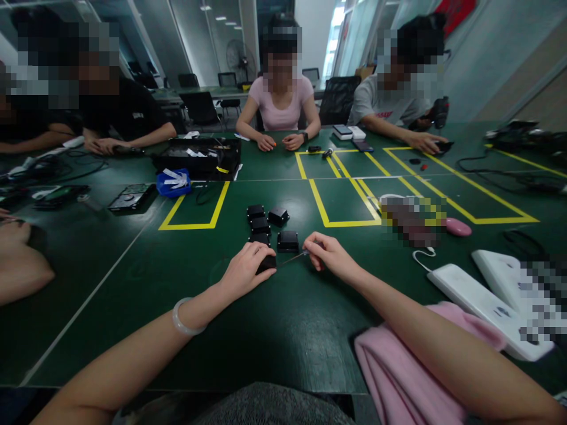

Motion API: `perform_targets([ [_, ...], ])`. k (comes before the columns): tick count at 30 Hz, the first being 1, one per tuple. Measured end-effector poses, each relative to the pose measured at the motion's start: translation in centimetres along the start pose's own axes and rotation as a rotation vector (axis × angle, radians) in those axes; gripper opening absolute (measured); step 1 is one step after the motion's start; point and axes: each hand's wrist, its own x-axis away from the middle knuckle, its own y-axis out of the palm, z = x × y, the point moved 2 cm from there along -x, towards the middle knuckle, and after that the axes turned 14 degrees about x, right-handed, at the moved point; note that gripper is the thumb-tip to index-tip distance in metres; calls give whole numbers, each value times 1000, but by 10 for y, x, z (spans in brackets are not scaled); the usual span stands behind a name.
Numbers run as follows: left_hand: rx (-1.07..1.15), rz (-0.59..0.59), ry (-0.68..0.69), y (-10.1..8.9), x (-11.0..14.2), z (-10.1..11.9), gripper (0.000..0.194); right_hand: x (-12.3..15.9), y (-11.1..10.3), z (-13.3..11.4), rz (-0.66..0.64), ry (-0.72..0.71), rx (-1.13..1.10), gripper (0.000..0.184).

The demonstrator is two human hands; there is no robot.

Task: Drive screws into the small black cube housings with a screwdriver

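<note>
My left hand (pixel 248 265), a pale bangle on its wrist, is closed around a small black box (pixel 267 264) resting on the green table. In my right hand (pixel 328 254) a thin screwdriver (pixel 293 258) is pinched. Its slim metal shaft points left, toward the box; whether the tip touches it I cannot tell. Just beyond my hands lie several similar black boxes: one (pixel 287 241) between the two hands, a tilted one (pixel 279 216) behind it, and a column (pixel 259 225) partly hidden by my left hand.
A blue container (pixel 174 183) with white strips and an opened black case (pixel 199 156) stand at the back left. White power strips (pixel 473 304) and a pink cloth (pixel 398 366) lie at right. Several co-workers sit around the table; one arm (pixel 22 262) rests close at left.
</note>
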Motion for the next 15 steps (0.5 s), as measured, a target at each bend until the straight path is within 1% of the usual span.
perform_targets([
  [6,-1,-1,12,-1,0,1,27,2,0,-2,9,-29,14,30],
  [15,-3,4,13,-1,0,0,27,4,1,-2,1,-37,19,31],
])
